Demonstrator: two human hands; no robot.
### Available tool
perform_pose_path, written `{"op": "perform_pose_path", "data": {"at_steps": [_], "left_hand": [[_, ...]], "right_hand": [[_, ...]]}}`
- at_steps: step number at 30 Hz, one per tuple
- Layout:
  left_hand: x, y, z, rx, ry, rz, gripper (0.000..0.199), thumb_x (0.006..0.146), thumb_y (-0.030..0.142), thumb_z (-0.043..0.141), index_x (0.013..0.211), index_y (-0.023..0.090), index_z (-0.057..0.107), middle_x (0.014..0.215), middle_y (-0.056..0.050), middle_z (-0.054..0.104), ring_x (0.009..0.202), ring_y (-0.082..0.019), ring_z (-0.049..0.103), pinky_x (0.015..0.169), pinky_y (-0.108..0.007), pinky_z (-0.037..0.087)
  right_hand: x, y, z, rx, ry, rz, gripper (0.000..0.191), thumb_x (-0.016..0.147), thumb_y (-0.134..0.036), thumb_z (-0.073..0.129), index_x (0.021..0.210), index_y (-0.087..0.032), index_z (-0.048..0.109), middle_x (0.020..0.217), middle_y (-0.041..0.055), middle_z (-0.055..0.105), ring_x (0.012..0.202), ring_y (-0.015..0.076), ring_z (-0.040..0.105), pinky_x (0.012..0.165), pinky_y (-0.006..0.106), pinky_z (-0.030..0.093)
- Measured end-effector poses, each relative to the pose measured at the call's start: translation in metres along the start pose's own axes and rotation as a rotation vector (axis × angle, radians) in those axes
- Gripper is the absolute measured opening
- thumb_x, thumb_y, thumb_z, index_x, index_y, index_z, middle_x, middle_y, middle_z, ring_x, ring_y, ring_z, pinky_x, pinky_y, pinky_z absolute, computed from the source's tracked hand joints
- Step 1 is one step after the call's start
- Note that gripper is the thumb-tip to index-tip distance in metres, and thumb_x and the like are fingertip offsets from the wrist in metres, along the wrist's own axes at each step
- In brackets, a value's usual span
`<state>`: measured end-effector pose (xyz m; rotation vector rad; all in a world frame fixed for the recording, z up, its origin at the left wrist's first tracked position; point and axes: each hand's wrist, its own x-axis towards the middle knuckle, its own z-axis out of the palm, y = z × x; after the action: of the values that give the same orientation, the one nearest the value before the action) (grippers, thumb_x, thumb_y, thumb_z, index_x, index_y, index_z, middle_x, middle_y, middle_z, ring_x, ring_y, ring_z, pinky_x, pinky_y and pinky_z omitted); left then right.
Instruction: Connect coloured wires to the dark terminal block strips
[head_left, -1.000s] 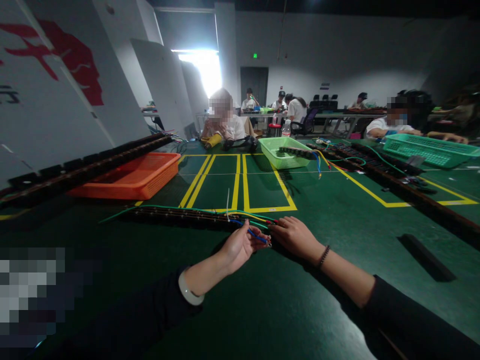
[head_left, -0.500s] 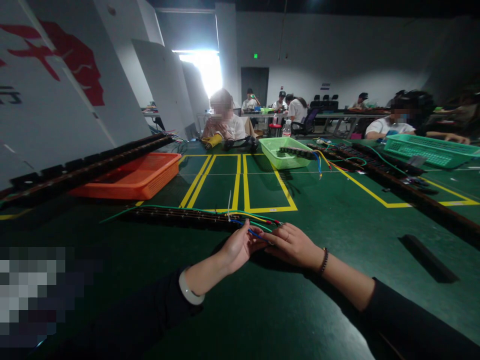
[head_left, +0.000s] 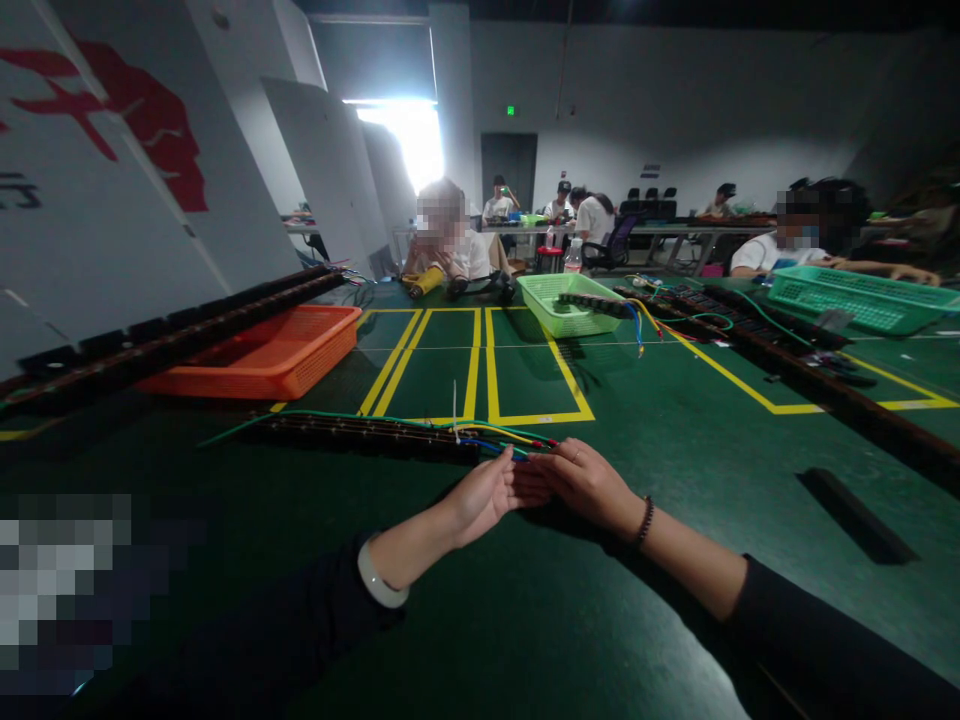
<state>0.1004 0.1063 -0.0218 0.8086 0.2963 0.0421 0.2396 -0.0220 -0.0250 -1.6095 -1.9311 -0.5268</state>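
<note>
A long dark strip (head_left: 367,434) lies across the table before me, with thin wires along it. A white cable tie (head_left: 455,412) stands up from its right end. Green, blue and yellow wires (head_left: 504,431) come out of that end, some with red sleeves near their tips. My right hand (head_left: 594,487) is closed over the wire ends; its fingertips pinch them. Which wires lie between those fingers is partly hidden. Just below the wires, my left hand (head_left: 486,497) is palm up, thumb raised and fingers stretched toward the right hand.
An orange basket (head_left: 322,350) stands at the left under another long dark strip (head_left: 172,318). A light green basket (head_left: 566,318) is ahead, a teal basket (head_left: 862,300) far right. More dark strips (head_left: 810,365) and a short black bar (head_left: 855,515) lie right. People sit across the table.
My left hand's fingers have straightened from their curl around the blue wire. My right hand has shifted slightly up and left over the wire ends. The strip has hardly moved.
</note>
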Motion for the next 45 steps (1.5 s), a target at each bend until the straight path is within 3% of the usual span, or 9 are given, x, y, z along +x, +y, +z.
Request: {"op": "perform_pose_path", "data": {"at_steps": [5,13,20,30,35,38,42,45], "left_hand": [[-0.002,0.0,0.002,0.086,-0.054,0.012,0.031,0.091,0.033,0.043,0.094,0.007,0.061,0.084,-0.016,0.069,0.076,-0.021,0.068,0.075,-0.033,0.05],[-0.006,0.001,0.001,0.299,-0.134,-0.05,0.036,0.088,0.045,0.045,0.078,0.011,0.053,0.077,-0.018,0.07,0.071,-0.025,0.069,0.066,-0.034,0.051],[-0.009,0.001,0.004,0.311,-0.133,-0.039,0.036,0.087,0.045,0.047,0.076,0.012,0.053,0.073,-0.016,0.069,0.067,-0.023,0.068,0.064,-0.032,0.051],[-0.01,0.0,0.006,0.302,-0.134,-0.032,0.032,0.087,0.042,0.046,0.075,0.012,0.052,0.075,-0.018,0.07,0.068,-0.023,0.069,0.063,-0.032,0.051],[-0.008,-0.001,0.005,0.311,-0.137,-0.033,0.034,0.087,0.043,0.046,0.073,0.012,0.052,0.073,-0.016,0.07,0.068,-0.023,0.069,0.064,-0.032,0.052],[-0.006,-0.001,0.003,0.313,-0.145,-0.037,0.035,0.086,0.044,0.047,0.073,0.012,0.052,0.073,-0.016,0.07,0.069,-0.023,0.069,0.064,-0.032,0.052],[-0.006,-0.001,0.001,0.317,-0.163,-0.04,0.035,0.086,0.045,0.048,0.075,0.012,0.053,0.075,-0.016,0.07,0.07,-0.023,0.069,0.064,-0.032,0.052],[-0.006,-0.002,0.001,0.302,-0.174,-0.022,0.034,0.086,0.044,0.048,0.075,0.013,0.052,0.074,-0.015,0.07,0.07,-0.024,0.069,0.064,-0.033,0.052]], "right_hand": [[0.0,-0.001,0.002,0.019,-0.016,0.008,0.023,0.093,-0.018,0.041,0.104,-0.014,0.06,0.079,0.0069,0.058,0.071,0.0152,0.049,0.068,0.029,0.045],[0.002,0.001,0.002,0.043,0.008,0.066,0.022,0.094,-0.019,0.041,0.103,-0.014,0.061,0.078,0.0063,0.057,0.071,0.0147,0.05,0.064,0.027,0.044],[0.002,0.003,0.002,-0.01,-0.192,-0.014,0.024,0.092,-0.015,0.041,0.075,-0.016,0.058,0.07,0.0035,0.052,0.066,0.0136,0.047,0.07,0.027,0.044],[0.002,0.003,0.006,0.049,-0.248,0.018,0.021,0.091,-0.017,0.046,0.072,-0.015,0.057,0.071,0.0044,0.054,0.066,0.0134,0.047,0.065,0.026,0.042],[0.01,0.011,0.002,0.189,-0.17,0.159,0.016,0.09,-0.021,0.048,0.092,-0.016,0.064,0.082,0.006,0.055,0.077,0.0157,0.052,0.068,0.028,0.045],[0.023,0.019,0.004,0.262,-0.153,0.277,0.025,0.087,-0.026,0.055,0.11,-0.018,0.06,0.094,0.0076,0.055,0.087,0.0175,0.054,0.077,0.032,0.047],[0.041,0.027,0.017,0.266,-0.257,0.347,0.05,0.078,-0.036,0.066,0.122,-0.017,0.053,0.105,0.0108,0.054,0.097,0.0213,0.053,0.086,0.038,0.045],[0.053,0.027,0.027,0.224,-0.378,0.363,0.056,0.073,-0.034,0.071,0.122,-0.014,0.052,0.107,0.0129,0.054,0.097,0.0227,0.052,0.085,0.039,0.043]]}}
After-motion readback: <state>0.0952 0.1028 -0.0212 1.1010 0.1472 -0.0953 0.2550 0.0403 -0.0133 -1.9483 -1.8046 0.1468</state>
